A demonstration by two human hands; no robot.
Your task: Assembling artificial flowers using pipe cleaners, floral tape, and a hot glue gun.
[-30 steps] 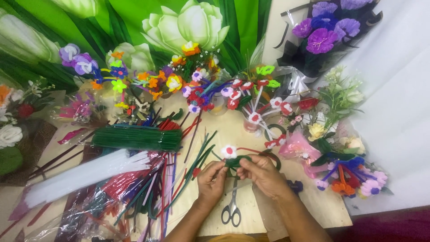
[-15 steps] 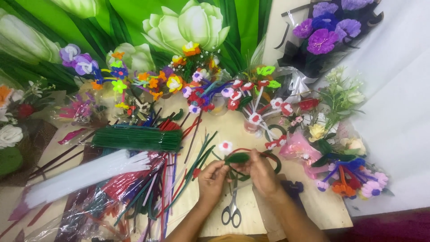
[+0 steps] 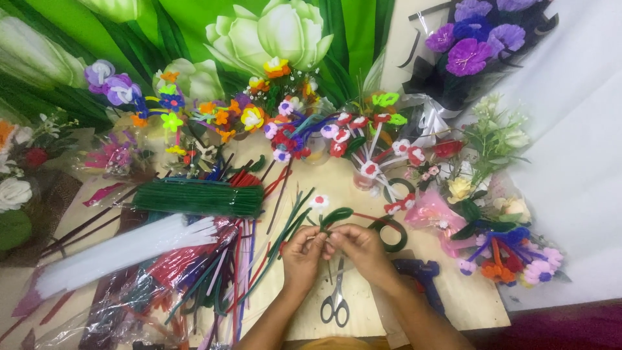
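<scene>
My left hand (image 3: 303,249) and right hand (image 3: 360,245) pinch the thin green pipe-cleaner stem (image 3: 324,227) at frame centre. Its fuzzy green leaf (image 3: 337,216) slants toward the upper right, nearer my right hand.

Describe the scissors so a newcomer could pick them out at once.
Start at the pale wooden table and find the two hands at its near edge. The scissors lie flat just below them, grey handles toward the viewer: the only metal tool among the stems.

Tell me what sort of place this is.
Likely a craft table for making artificial flowers: bundles of pipe cleaners, finished flowers, scissors and a glue gun surround the hands.
</scene>
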